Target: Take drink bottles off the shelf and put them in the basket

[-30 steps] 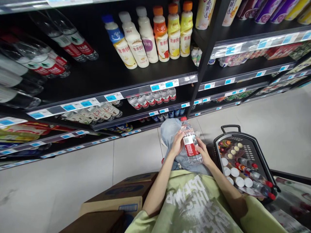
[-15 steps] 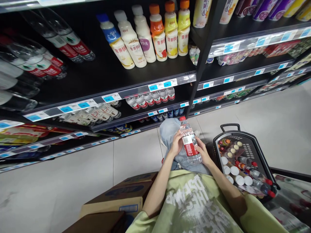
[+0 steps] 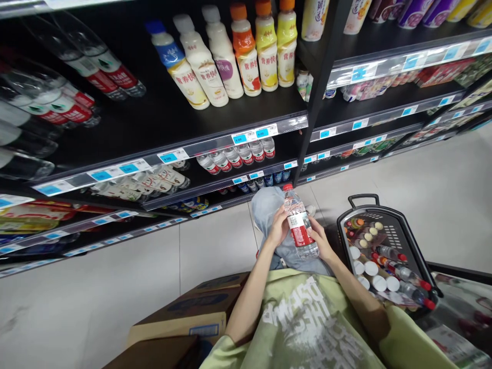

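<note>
Between my two hands is a clear water bottle point(image 3: 300, 225) with a red cap and a red and white label. It leans a little, cap toward the shelves, above my lap. My left hand point(image 3: 280, 226) grips its left side near the upper label. On the other side my right hand point(image 3: 320, 239) is closed around the lower label, thumb on the front. The fingertips behind the bottle are hidden. To the right stands a black shopping basket point(image 3: 408, 230) holding several red-capped bottles, white-lidded containers and other bottles.
Black shelves point(image 3: 154, 128) run across the front, carrying milk-drink bottles point(image 3: 215, 56) and water bottles point(image 3: 111, 66) lying at the left. Cardboard boxes point(image 3: 184, 323) are stacked beside me on the left. Pale floor tiles point(image 3: 126, 271) lie between the boxes and shelves.
The view has shifted slightly, with the shelf goods a little further left. The bottle has turned slightly in my hands, bringing a code on its label toward the camera.
</note>
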`<state>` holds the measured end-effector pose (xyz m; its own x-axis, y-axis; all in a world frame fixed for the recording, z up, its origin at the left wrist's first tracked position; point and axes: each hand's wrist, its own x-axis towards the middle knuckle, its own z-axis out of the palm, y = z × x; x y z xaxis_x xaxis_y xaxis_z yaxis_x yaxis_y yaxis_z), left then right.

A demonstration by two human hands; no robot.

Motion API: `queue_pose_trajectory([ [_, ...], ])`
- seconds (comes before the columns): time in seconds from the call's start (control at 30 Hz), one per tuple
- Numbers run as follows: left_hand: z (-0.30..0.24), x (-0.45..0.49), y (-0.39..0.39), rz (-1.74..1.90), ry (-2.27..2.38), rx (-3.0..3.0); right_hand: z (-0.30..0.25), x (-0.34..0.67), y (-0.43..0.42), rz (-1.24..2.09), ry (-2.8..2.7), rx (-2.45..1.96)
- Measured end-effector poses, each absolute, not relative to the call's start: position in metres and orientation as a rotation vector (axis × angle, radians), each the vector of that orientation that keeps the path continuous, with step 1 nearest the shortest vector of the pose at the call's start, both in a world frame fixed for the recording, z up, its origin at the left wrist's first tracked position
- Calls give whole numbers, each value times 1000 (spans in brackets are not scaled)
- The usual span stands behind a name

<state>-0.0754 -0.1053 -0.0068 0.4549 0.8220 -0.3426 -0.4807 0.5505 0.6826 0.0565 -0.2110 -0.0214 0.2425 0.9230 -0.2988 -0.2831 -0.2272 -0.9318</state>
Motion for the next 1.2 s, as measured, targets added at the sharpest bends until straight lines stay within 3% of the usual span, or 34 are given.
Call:
queue_pose_trajectory([
  [1.2, -17, -78, -107, 888, 784, 533, -18, 58, -204, 1334, -632, -1300],
])
